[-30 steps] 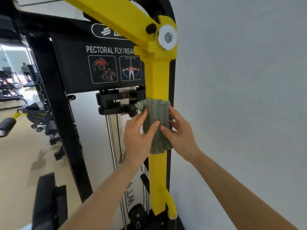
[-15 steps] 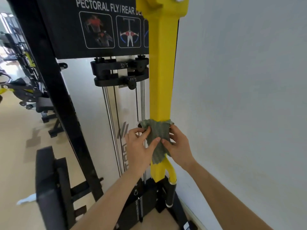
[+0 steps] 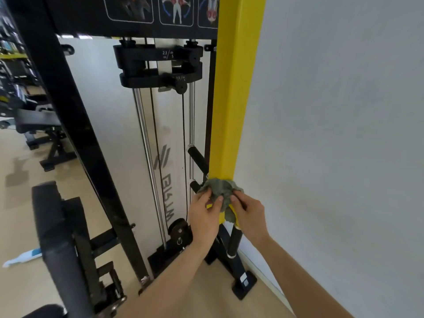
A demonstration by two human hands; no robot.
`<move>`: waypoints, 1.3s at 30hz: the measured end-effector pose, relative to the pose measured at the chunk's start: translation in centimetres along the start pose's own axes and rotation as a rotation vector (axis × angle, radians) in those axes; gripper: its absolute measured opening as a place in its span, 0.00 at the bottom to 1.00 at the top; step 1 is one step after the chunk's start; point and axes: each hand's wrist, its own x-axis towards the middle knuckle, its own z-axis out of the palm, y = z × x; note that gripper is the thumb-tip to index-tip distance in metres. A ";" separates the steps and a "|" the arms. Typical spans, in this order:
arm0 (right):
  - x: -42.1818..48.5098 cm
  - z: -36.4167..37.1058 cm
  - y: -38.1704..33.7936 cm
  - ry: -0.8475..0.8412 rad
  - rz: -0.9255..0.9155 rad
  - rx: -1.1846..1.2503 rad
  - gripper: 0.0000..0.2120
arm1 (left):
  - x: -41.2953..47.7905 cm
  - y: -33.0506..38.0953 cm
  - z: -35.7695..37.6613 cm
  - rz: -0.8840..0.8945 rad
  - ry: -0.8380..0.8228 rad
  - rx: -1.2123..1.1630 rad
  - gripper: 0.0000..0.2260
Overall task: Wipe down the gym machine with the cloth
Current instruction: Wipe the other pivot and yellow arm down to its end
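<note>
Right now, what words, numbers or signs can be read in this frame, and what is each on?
"2.3 / 5", tiny unit letters unreadable: upper weight plate.
"2.3/", rest blurred: lower weight plate.
Grey vertical brand lettering beside a slanted-stripe logo, too blurred to read: white shroud.
Three exercise pictograms, no words in view: black placard.
Small sticker, too small to read: base foot.

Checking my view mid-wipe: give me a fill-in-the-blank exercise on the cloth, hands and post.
The post being wiped is coloured ____.
The cloth is bunched at the post's ____ end.
The left hand and right hand: ____ grip the cloth.
The wall is on the post's ____ side.
Missing: yellow; lower; both; right.
</note>
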 end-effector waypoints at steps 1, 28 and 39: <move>-0.7 -0.1 0.0 0.013 -0.007 0.012 0.09 | -0.5 -0.2 0.1 -0.009 -0.004 -0.024 0.14; -7.9 -1.1 -0.9 -0.088 -0.005 0.007 0.15 | -5.7 0.1 -4.8 -0.184 -0.443 -0.451 0.10; -2.0 -1.8 -1.5 0.048 -0.077 0.047 0.13 | -2.0 0.0 -6.9 -0.235 -0.093 -0.321 0.10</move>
